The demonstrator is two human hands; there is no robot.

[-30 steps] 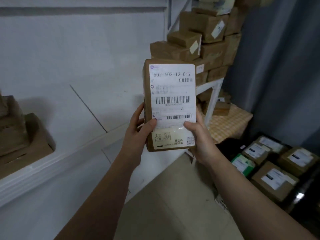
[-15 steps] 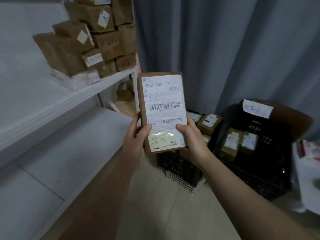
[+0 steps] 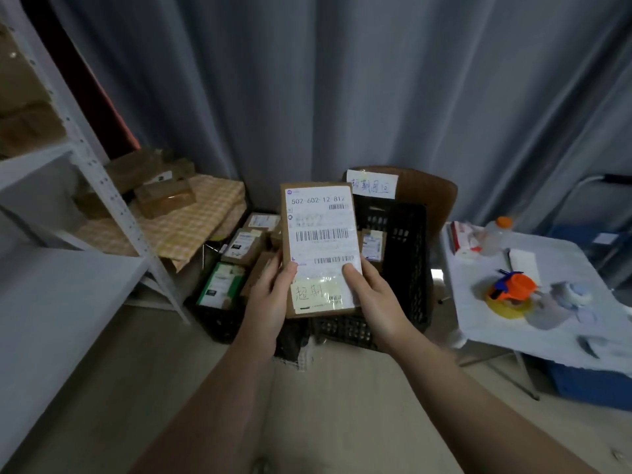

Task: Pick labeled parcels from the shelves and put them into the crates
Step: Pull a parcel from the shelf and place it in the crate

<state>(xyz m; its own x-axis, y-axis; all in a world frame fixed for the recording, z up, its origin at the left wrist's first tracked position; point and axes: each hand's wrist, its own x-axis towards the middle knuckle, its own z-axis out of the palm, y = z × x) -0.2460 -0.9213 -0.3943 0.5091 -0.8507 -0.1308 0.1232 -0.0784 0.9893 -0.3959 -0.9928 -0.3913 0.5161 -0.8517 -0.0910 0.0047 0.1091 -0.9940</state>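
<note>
Upright, long axis vertical, the parcel (image 3: 319, 249) faces the camera, both hands' fingers (image 3: 285, 278) gripping its lower edges

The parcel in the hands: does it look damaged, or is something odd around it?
The parcel looks intact, its label flat, held upright by the left hand and right hand. Nothing stands out.

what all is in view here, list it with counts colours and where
parcel: 1, brown with white label, held upright at centre
crates: 2, black, on floor behind the parcel, holding labelled parcels
shelf unit: 1, white, left
boxes: several, brown, on checked cloth at left
table: 1, white cover, right
tape dispenser: 1, orange, on table
bottle: 1, clear with orange cap, on table
curtain: grey, behind
left hand: grips parcel's lower left
right hand: grips lower right
</note>
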